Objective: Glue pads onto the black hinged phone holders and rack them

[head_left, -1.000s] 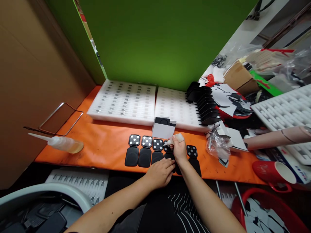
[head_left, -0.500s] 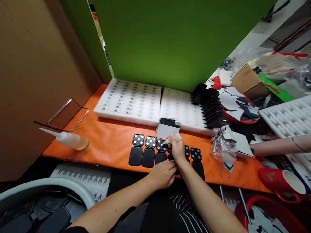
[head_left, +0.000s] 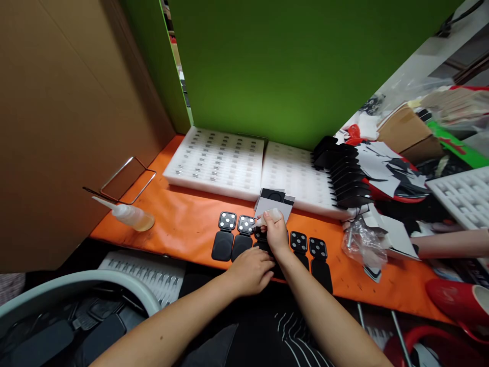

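Note:
A row of several black hinged plastic parts [head_left: 228, 233] lies near the front edge of the orange mat [head_left: 179, 219]; their square upper halves show white dots. My right hand [head_left: 275, 233] is closed round a small translucent squeeze bottle [head_left: 269, 216], its tip pointing left at the second part [head_left: 246, 225]. My left hand [head_left: 250, 270] rests fingers down on the lower halves of the middle parts, pressing them against the mat.
Two white foam trays [head_left: 219, 163] sit at the back against a green wall. A glue bottle [head_left: 129, 216] and wire frame [head_left: 124, 179] lie left. Stacked black parts [head_left: 346, 176], a plastic bag [head_left: 362, 242], a red cup [head_left: 456, 300] and another person's forearm [head_left: 451, 243] are right.
My right hand has moved the bottle tip leftward along the row, from the fourth part toward the second. The view has shifted left. My left hand stays on the parts.

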{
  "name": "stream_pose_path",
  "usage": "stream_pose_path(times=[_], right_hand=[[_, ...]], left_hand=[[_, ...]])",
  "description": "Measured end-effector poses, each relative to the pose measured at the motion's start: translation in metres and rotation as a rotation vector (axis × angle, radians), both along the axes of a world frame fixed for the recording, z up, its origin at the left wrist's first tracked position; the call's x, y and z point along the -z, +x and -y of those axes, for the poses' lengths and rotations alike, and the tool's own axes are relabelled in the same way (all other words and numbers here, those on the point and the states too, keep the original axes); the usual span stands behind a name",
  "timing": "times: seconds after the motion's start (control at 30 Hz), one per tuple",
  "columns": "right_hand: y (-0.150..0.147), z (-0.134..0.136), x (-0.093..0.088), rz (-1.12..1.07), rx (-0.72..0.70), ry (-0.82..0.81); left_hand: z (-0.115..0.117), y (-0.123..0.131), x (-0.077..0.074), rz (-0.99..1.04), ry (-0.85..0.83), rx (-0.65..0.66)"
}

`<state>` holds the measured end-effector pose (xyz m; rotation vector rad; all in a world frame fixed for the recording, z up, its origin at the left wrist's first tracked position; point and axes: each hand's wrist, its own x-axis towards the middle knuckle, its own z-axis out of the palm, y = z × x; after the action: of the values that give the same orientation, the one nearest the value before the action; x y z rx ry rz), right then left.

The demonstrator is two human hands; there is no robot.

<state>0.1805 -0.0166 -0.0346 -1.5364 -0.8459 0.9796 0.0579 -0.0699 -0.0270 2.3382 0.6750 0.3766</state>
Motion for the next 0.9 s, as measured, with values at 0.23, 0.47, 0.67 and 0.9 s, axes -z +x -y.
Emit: stream_pose_path(times=[0.23, 0.47, 0.67, 0.9], right_hand=[[-0.009, -0.005, 0.015, 0.239, -0.069, -0.015], [-0.010, -0.015, 0.016, 0.187, -0.020, 0.003], [-0.012, -0.023, 0.018, 0.252, -0.019, 0.015], [-0.034, -0.026, 0.007, 0.025, -0.078, 0.006]], left_hand=[[-0.005, -0.020, 0.011, 0.036, -0.113, -0.133], [-0.004, -0.018, 0.015, 0.070, -0.086, -0.152], [-0.004, -0.018, 0.016, 0.065, -0.100, -0.160], [-0.006, -0.017, 0.017, 0.078, -0.095, -0.146]])
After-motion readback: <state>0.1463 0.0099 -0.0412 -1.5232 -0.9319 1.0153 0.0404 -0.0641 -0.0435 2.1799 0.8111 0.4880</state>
